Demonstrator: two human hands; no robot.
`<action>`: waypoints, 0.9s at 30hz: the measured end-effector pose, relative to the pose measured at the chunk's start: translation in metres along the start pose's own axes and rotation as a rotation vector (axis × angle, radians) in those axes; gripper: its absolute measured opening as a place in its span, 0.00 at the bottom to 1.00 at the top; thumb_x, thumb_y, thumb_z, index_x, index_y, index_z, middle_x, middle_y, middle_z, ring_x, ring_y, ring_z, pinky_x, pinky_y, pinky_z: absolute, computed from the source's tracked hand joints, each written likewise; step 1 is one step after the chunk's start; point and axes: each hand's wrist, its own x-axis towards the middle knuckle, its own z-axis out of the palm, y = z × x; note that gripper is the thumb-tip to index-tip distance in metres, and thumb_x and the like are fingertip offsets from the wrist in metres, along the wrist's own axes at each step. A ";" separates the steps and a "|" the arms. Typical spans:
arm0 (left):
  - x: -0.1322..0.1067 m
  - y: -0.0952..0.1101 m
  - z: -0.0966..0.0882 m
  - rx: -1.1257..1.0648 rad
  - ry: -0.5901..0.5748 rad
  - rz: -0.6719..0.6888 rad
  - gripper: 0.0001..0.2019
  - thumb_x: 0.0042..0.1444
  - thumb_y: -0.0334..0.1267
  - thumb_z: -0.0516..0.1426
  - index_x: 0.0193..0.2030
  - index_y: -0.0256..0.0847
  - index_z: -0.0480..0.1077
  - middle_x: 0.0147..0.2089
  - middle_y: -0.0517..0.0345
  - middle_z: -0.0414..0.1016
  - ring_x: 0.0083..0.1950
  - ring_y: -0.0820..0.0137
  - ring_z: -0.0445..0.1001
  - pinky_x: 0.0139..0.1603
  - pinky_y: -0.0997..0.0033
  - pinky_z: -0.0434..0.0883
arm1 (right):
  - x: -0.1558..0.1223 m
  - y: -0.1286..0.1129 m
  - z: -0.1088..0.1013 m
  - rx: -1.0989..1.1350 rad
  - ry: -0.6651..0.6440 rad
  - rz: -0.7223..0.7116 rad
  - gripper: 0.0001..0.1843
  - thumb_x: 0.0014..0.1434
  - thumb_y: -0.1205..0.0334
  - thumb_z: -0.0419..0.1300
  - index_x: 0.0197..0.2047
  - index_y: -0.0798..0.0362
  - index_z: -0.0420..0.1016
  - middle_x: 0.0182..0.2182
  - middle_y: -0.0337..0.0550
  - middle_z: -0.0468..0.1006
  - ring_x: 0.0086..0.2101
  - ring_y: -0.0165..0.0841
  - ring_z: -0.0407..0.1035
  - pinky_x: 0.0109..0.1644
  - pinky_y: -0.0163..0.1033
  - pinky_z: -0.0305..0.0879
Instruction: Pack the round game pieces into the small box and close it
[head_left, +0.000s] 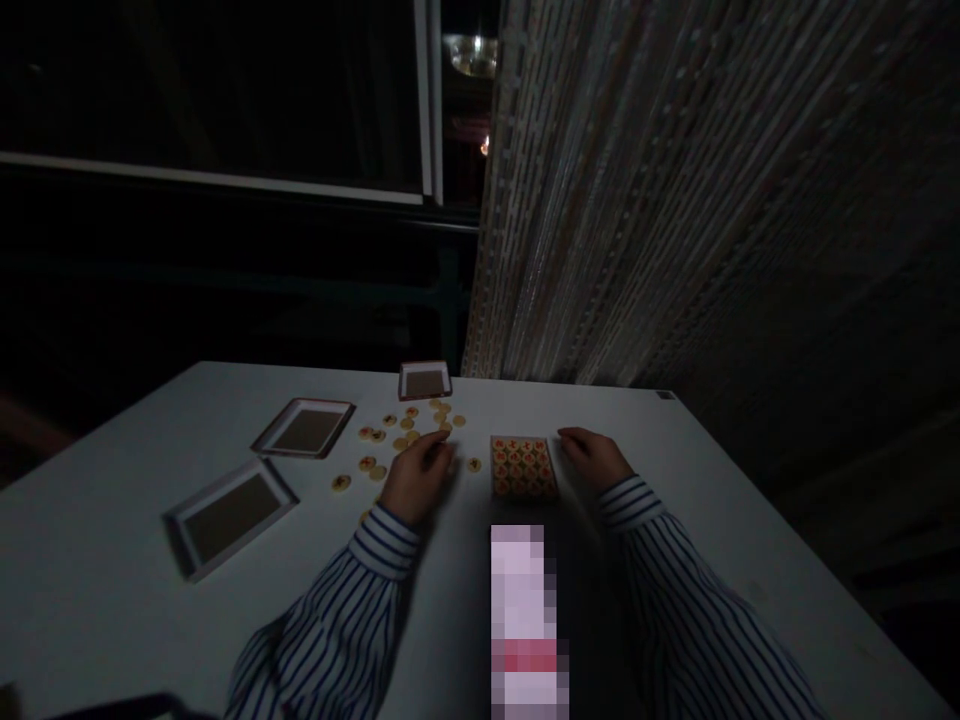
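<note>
Round Chinese chess pieces with red characters fill a small box in neat rows on the white table. More wooden pieces lie loose and scattered to its left; one piece sits apart beside the box. My left hand hovers at the near edge of the scattered pieces, thumb and forefinger apart, with nothing seen between them. Some pieces are hidden behind it. Just right of the box is my right hand, its fingers loosely bent and apparently holding nothing.
Three shallow trays or lids with grey-brown insides lie left and back: a near one, a middle one and a far one. A string curtain hangs behind the white table. A pixelated patch covers the area before me.
</note>
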 end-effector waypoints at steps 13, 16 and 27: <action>0.051 -0.010 -0.040 -0.033 0.091 -0.038 0.19 0.51 0.46 0.52 0.45 0.36 0.69 0.41 0.51 0.75 0.41 0.67 0.73 0.44 0.68 0.69 | 0.049 -0.045 0.002 0.114 -0.067 -0.086 0.18 0.55 0.60 0.50 0.44 0.55 0.74 0.37 0.45 0.78 0.38 0.34 0.71 0.46 0.38 0.64; 0.065 -0.024 -0.048 -0.006 0.106 -0.040 0.18 0.51 0.45 0.52 0.44 0.36 0.69 0.42 0.50 0.75 0.43 0.66 0.73 0.45 0.67 0.69 | 0.063 -0.053 0.009 0.137 -0.105 -0.092 0.18 0.54 0.60 0.50 0.44 0.56 0.74 0.36 0.44 0.78 0.36 0.33 0.72 0.45 0.38 0.64; 0.107 -0.067 -0.062 0.034 0.135 -0.167 0.19 0.52 0.43 0.50 0.46 0.33 0.69 0.46 0.46 0.74 0.48 0.64 0.71 0.50 0.66 0.66 | 0.113 -0.074 0.046 0.105 -0.228 -0.094 0.16 0.53 0.64 0.50 0.40 0.56 0.76 0.33 0.42 0.78 0.34 0.31 0.71 0.42 0.34 0.63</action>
